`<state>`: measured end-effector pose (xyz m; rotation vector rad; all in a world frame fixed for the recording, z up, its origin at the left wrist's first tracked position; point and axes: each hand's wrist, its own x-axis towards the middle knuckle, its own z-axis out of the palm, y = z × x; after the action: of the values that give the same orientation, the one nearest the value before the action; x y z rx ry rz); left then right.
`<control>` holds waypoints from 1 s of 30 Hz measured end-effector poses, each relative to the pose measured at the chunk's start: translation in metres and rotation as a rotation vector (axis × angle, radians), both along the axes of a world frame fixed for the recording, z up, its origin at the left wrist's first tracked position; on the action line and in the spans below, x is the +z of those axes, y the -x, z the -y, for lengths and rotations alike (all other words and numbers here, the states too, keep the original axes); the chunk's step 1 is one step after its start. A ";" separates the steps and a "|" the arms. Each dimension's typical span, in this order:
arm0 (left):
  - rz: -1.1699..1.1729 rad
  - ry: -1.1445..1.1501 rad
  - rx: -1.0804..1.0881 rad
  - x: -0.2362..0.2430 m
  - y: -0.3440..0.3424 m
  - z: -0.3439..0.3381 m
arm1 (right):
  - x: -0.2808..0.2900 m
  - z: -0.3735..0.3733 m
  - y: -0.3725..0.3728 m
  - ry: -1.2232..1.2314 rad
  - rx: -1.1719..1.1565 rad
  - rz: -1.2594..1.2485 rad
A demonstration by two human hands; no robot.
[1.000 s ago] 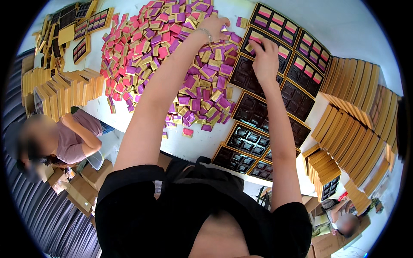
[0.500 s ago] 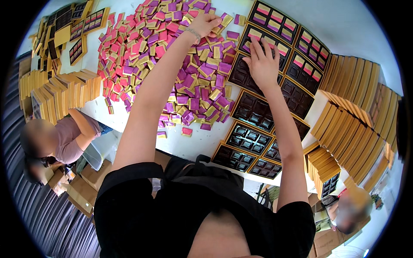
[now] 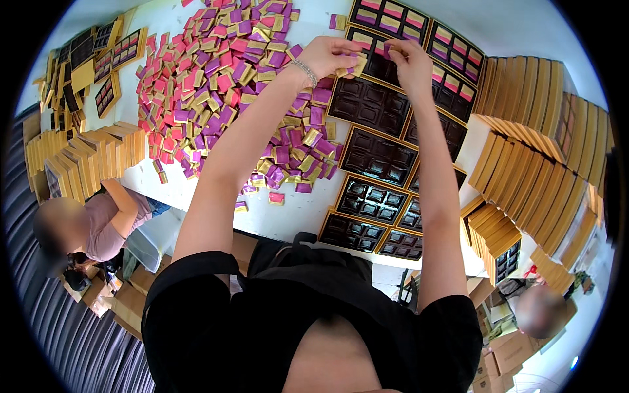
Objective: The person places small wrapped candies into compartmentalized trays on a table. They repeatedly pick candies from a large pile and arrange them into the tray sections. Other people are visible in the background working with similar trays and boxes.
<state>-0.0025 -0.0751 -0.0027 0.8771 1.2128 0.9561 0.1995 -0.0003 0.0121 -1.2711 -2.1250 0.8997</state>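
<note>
Two hands of mine are working close together above one part-filled tray. With my right hand I am pinching a small purple wrapped piece between thumb and fingertips, just over that tray's cells. With my left hand I am grasping wrapped purple-and-gold stock near the tray's left side; my fingers are hiding how many pieces are in it. Pink-and-gold pieces are filling part of this tray's upper row, while its visible lower cells are lying bare. Just to the right, a half-filled tray is showing a pink upper row and a dark, vacant lower one. Beyond, the far left tray and the far right tray are holding pink and purple rows, and I am judging both complete. Nearer me, the dark trays are all waiting unfilled, so I am reckoning that most of this block is left. To my left a big loose pile is covering much of the white table. Gold-edged stacks are standing to the right, and a co-worker is sitting at the left.
</note>
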 end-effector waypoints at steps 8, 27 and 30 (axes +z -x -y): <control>0.127 0.133 0.301 -0.002 -0.017 0.005 | -0.002 0.000 -0.007 -0.345 0.355 0.184; 0.409 0.327 0.364 0.009 -0.064 0.033 | -0.022 0.047 -0.040 0.329 -0.373 -0.300; 0.334 0.181 0.472 0.004 -0.055 0.046 | -0.024 0.028 -0.053 0.086 -0.317 -0.027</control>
<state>0.0523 -0.1215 0.0015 0.2695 1.2112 1.2874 0.2527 -0.0286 -0.0114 -1.5748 -1.8116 0.8699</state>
